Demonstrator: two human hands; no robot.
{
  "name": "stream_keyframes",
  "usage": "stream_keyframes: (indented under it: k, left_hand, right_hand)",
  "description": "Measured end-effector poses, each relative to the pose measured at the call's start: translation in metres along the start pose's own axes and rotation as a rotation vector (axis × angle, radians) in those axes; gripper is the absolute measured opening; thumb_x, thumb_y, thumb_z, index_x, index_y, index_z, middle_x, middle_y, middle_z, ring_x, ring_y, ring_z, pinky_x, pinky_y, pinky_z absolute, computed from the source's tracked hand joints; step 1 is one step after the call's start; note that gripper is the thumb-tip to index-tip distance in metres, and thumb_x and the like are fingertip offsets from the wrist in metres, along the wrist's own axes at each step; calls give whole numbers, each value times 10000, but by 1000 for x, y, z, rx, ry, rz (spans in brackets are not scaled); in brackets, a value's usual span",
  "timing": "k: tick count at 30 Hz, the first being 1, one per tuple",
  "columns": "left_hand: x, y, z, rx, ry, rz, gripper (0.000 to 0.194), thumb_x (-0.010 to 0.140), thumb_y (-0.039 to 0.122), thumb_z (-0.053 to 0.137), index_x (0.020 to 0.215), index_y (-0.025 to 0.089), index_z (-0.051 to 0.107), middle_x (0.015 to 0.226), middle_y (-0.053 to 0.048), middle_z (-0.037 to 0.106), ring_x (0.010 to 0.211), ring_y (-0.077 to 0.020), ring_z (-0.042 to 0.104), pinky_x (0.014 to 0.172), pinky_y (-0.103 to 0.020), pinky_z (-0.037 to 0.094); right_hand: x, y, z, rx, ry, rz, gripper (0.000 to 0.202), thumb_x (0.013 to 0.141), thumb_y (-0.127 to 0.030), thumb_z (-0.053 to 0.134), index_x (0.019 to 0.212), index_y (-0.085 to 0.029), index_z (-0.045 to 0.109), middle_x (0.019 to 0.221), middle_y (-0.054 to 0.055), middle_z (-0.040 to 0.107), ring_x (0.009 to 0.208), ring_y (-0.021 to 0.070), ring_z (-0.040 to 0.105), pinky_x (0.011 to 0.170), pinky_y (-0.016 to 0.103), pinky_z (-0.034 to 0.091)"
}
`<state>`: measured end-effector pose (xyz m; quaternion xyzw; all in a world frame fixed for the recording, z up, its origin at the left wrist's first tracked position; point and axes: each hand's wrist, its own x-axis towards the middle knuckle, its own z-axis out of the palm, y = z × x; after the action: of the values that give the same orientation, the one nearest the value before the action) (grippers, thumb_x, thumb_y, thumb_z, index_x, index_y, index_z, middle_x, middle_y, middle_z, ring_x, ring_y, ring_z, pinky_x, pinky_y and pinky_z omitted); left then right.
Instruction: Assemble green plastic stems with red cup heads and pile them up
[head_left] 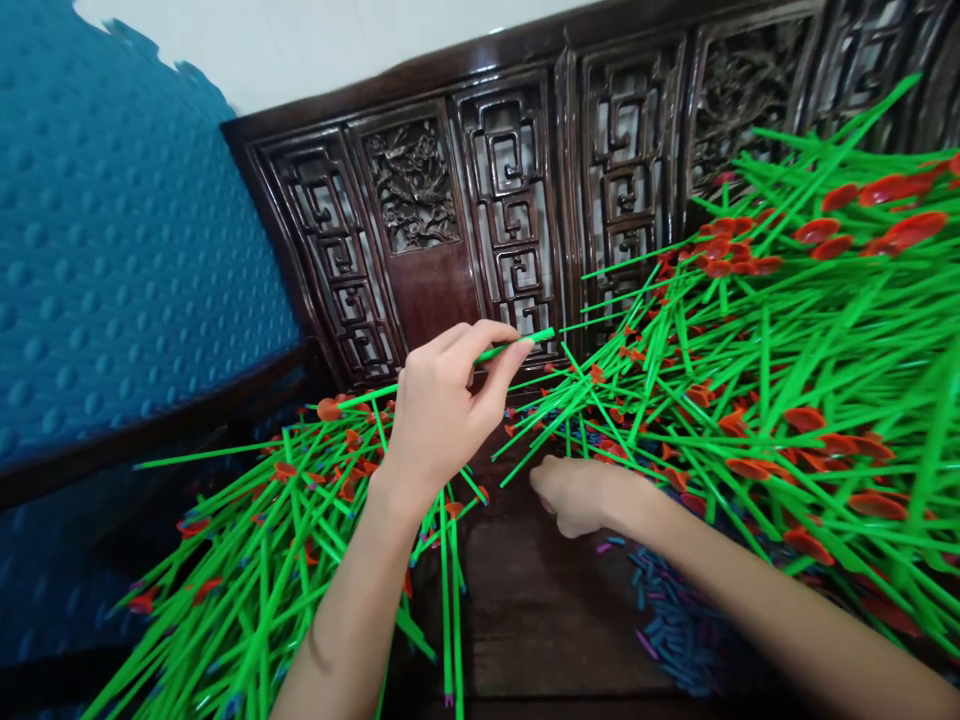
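Observation:
My left hand (457,400) is raised above the dark wooden seat, thumb and fingers pinching a green balloon stick (541,335). That stick runs behind the hand, and an orange-red cup (328,409) appears at its far left end. Lower and to the right, my right hand (574,492) is closed, with its fingers curled down close to the wood. Whatever is in those fingers is hidden. It is beside small blue and purple tube pieces (679,620) and the edge of the right-hand heap of green sticks (840,350).
A second heap of green sticks (247,580), with red cups and some blue or purple tips, lies at the left. Behind stands a carved dark wooden backrest (439,300). A blue bumpy foam mat (135,230) rises at the left. The dark wooden seat (540,630) shows between the heaps.

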<state>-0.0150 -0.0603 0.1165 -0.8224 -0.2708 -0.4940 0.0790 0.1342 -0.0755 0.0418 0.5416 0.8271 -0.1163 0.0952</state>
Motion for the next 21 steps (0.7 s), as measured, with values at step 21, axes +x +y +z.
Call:
stream_keyframes:
  k: [21]
  left_hand:
    - [0, -3, -7, 20, -49, 64, 176, 978, 189, 572, 1091, 172, 705, 965, -24, 723, 881, -161, 621, 801, -297, 457]
  right_hand:
    - [-60, 42, -55, 202, 876, -265, 167, 841, -163, 516, 876, -185, 678, 789, 27, 709, 688, 169, 648, 659, 291, 485]
